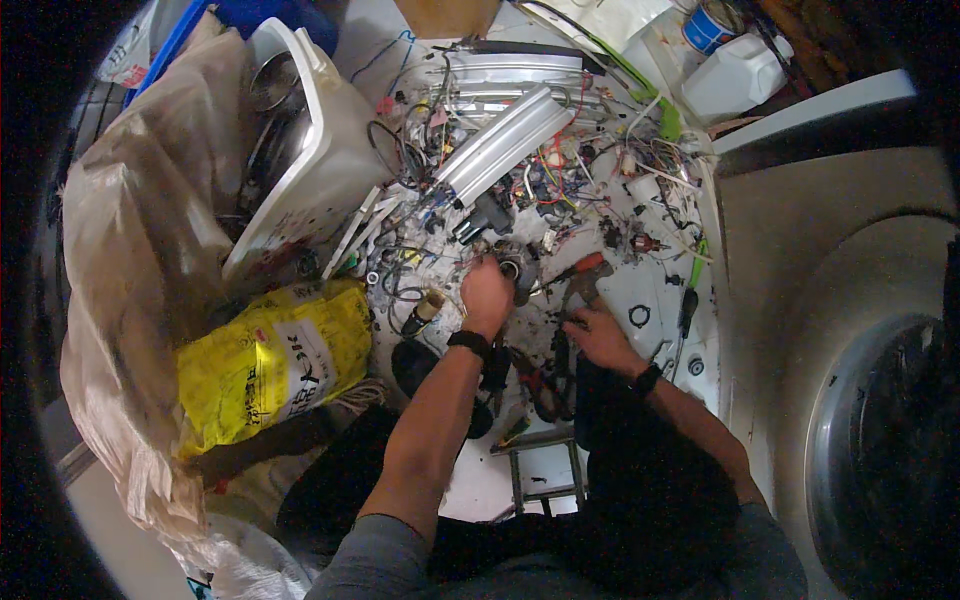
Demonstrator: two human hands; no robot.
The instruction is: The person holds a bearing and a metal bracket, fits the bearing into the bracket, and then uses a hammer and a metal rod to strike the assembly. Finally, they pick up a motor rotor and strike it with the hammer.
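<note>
My left hand [486, 297] is closed against a dark grey, rounded metal part [522, 270] with a ring-like opening. My right hand [604, 340] is lower and to the right, its fingers curled down by dark tools; what lies under its fingertips is hidden. Just above it is a tool with an orange-red handle [588, 263]. Between my forearms lie dark tools with red handles [535, 385]. A black motor-like piece with a silver end [483, 218] sits beyond my left hand. Left of that hand, a short black cylinder with a tan end [424, 312] stands tilted.
Loose wires and small parts cover the far floor, with a silver metal channel [508, 143] across them. A white bin [335, 150] and a yellow bag [275, 360] stand left. A washer-like drum door [880, 450] is at right; a white jug [735, 75] stands far right.
</note>
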